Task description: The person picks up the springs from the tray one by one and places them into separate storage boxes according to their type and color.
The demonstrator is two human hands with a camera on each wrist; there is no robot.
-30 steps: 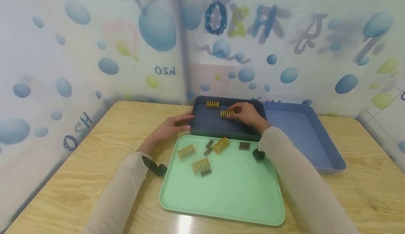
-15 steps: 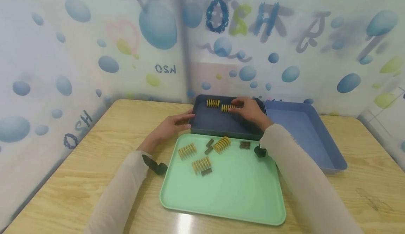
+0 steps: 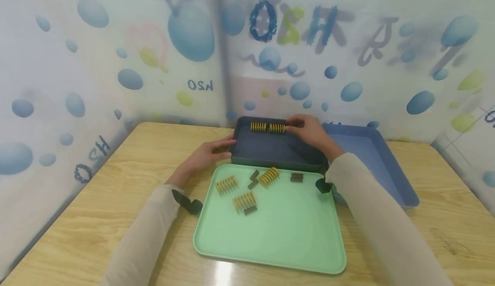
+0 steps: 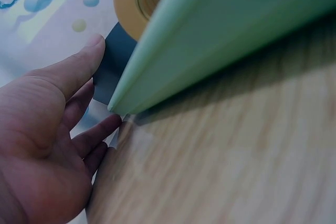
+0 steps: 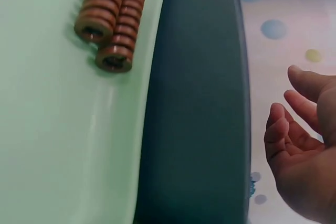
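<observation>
Two yellow coil springs lie end to end along the back of the dark blue tray (image 3: 270,150) in the head view, the left spring (image 3: 258,127) and the right spring (image 3: 276,128). Just off the right spring's end is my right hand (image 3: 311,132); the right wrist view shows thumb and fingers apart with nothing between them. My left hand (image 3: 206,155) has its fingertips at the dark tray's left wall, fingers extended. In front, a green tray (image 3: 294,230) carries three larger yellow springs (image 3: 269,176) and several small brown springs (image 5: 123,30).
To the right of the dark tray stands a lighter blue tray (image 3: 359,148), partly behind the right sleeve (image 3: 371,200). All the trays rest on a wooden table (image 3: 96,217). A patterned wall covering (image 3: 154,62) rises behind the table's back edge.
My right hand moved the second yellow spring backward into line with the first, then let go and shifted slightly right. The left hand has stayed by the dark tray.
</observation>
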